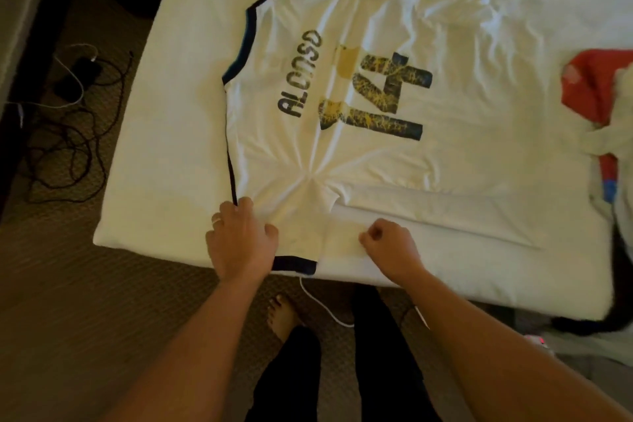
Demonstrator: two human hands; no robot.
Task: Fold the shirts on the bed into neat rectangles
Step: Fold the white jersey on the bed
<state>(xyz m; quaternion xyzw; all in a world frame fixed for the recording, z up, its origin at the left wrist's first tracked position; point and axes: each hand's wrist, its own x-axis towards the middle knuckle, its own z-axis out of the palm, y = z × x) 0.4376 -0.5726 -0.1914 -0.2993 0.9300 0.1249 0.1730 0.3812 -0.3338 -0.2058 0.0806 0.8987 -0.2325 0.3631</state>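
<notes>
While both hands pinch the near sleeve, the white jersey (342, 106) could bunch instead of folding square.

Printed side up, with ALONSO and 14 showing, the jersey lies spread across the bed (154, 181), its dark-trimmed collar toward the bed's left edge and its near sleeve at the bed's front edge. The left hand (239, 240) has its fingers curled onto the shoulder seam by the dark piping; the right hand (390, 247) is closed tight, seemingly pinching cloth at the sleeve's side, though what lies inside the fist is hidden. Creases already radiate from a gather just beyond the hands, so an uneven pull would likely drag the body askew and set wrinkles into the fold. A red and white garment (596, 89) heaped at the bed's right edge sits near the jersey's hem, and a wide fold may catch it. Cables (68, 134) lie on the floor left of the bed.
</notes>
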